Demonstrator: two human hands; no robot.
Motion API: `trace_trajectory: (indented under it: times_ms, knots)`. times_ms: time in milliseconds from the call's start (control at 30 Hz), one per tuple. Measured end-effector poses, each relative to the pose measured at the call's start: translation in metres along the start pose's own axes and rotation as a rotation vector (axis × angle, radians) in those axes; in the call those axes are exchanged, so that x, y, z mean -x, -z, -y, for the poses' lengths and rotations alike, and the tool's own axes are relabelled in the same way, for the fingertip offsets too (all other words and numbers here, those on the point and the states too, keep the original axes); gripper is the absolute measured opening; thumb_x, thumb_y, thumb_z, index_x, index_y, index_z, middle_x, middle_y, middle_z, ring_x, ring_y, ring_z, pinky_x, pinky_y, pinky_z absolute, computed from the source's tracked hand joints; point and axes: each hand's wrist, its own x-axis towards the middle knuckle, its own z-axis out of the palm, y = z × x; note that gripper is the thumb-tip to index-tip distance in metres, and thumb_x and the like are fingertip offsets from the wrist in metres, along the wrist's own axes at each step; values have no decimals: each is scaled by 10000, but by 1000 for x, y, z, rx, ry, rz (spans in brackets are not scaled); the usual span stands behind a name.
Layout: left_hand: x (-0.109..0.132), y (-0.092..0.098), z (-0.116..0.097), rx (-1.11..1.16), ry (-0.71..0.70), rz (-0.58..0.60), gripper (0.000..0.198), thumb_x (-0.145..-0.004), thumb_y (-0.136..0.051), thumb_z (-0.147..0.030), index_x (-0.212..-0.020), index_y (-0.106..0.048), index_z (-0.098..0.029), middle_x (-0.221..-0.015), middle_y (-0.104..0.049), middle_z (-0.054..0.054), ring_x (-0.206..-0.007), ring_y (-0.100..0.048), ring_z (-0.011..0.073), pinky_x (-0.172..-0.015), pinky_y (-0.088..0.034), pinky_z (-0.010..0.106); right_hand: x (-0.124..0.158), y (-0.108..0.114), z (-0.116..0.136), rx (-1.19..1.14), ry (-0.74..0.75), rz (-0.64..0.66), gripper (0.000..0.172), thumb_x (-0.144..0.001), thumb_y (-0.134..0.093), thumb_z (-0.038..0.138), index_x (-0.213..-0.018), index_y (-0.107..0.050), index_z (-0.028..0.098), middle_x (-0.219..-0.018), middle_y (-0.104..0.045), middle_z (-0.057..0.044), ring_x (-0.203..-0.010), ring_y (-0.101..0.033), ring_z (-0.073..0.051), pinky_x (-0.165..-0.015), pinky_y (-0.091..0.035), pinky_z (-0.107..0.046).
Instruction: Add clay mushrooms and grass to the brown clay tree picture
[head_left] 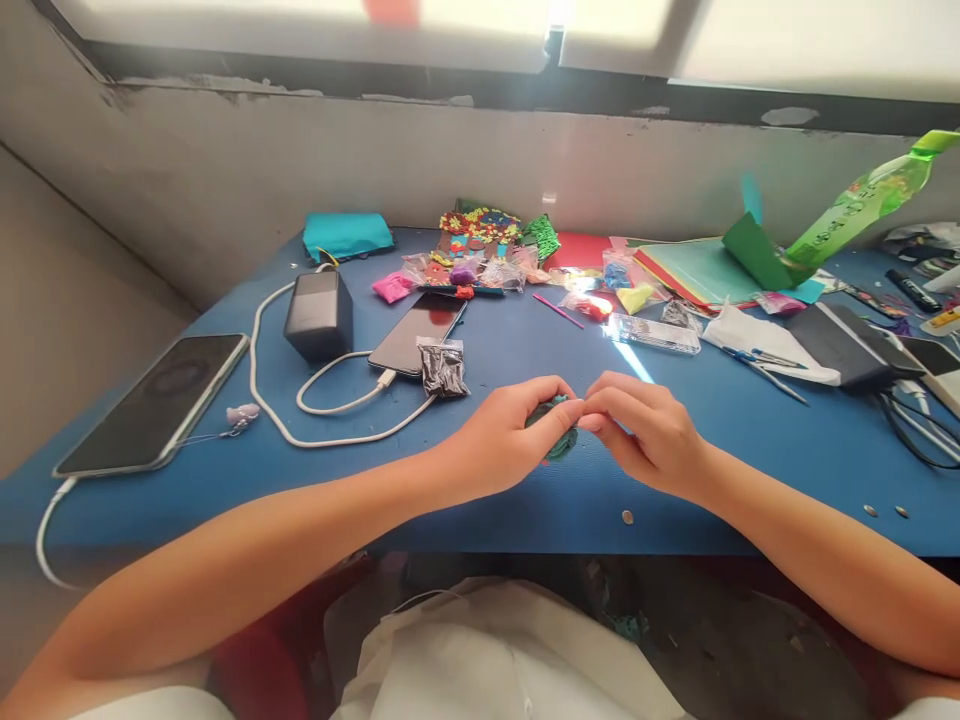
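A small dark teal, roundish item is held above the blue table, partly covered by fingers. My left hand is wrapped round it, with the thumb lying across its top. My right hand meets the left thumb tip just to the right of the item, its thumb and fingertips pinched together. Whatever lies between those right fingertips is too small to make out. Beyond my left hand, a small bag of black material rests at the lower end of a phone.
A power bank, white cable and large phone lie left. Colourful packets and a decorated piece sit at the back. On the right are coloured sheets, a green bottle, a tissue with tools, and a black case.
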Motion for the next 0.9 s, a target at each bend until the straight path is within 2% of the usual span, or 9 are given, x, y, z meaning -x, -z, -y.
trace_trajectory:
  times_ms: [100, 200, 300, 433, 533, 633, 733, 800, 900]
  knots:
    - [0, -2, 1, 131, 6, 21, 307, -927, -473, -432, -752, -498, -181, -606, -408, -59, -571, -379, 84, -534, -315, 224, 0, -2, 2, 5, -5, -29, 61, -938, -474, 150, -905, -498, 194, -748, -550, -39, -644, -497, -131, -550, -451, -239]
    - [-1, -5, 3, 263, 67, 33, 307, -947, -413, -449, -793, -466, -189, -645, -451, -43, -593, -447, 94, -528, -346, 221, 1, -4, 5, 27, -14, -96, 124, -892, -531, 98, -976, -514, 187, -794, -570, -54, -697, -536, -143, -590, -489, -250]
    - [-2, -7, 6, 301, 95, -10, 319, -954, -378, -471, -856, -489, -189, -701, -477, -23, -641, -475, 110, -552, -383, 230, 1, -5, 7, -1, 4, -130, 131, -885, -539, 96, -970, -530, 195, -763, -573, -40, -689, -547, -151, -589, -490, -257]
    - [-2, -8, 8, 319, 56, -69, 349, -930, -429, -508, -982, -562, -190, -772, -528, -13, -717, -508, 124, -667, -455, 262, -1, -6, 7, -102, 26, -61, 101, -901, -523, 110, -941, -544, 200, -749, -607, -31, -676, -556, -146, -604, -495, -260]
    - [-3, -5, 9, 392, 80, -90, 406, -900, -491, -530, -1101, -589, -191, -967, -626, 29, -858, -571, 148, -782, -472, 281, -3, -5, 8, -114, 63, 0, 85, -910, -523, 122, -924, -554, 200, -765, -630, -37, -666, -555, -140, -648, -512, -284]
    - [-4, -3, 9, 526, 124, -59, 501, -868, -513, -591, -1132, -608, -176, -1141, -635, 77, -966, -596, 183, -806, -483, 285, -5, -3, 9, -134, 63, 46, 75, -932, -509, 148, -917, -554, 205, -813, -656, -48, -722, -596, -135, -734, -537, -299]
    - [-3, -6, 10, 652, 178, -15, 571, -849, -513, -636, -1168, -605, -172, -1181, -645, 95, -1050, -604, 201, -831, -496, 282, -5, -1, 9, -181, 13, 95, 75, -941, -503, 157, -906, -553, 201, -1005, -684, -99, -913, -643, -144, -808, -546, -288]
    - [-2, -9, 8, 729, 209, -2, 625, -852, -463, -672, -1212, -573, -173, -1191, -653, 112, -1058, -618, 209, -852, -504, 299, -4, -2, 8, -218, -40, 120, 81, -933, -506, 137, -896, -551, 193, -1074, -669, -123, -970, -643, -148, -793, -551, -270]
    - [-11, 6, -5, 609, 203, 22, 714, -837, -384, -734, -1210, -565, -152, -1208, -648, 164, -1070, -627, 255, -872, -508, 362, -3, -3, 3, -266, -94, 53, 94, -923, -499, 110, -890, -535, 190, -956, -660, -104, -876, -642, -138, -733, -556, -260]
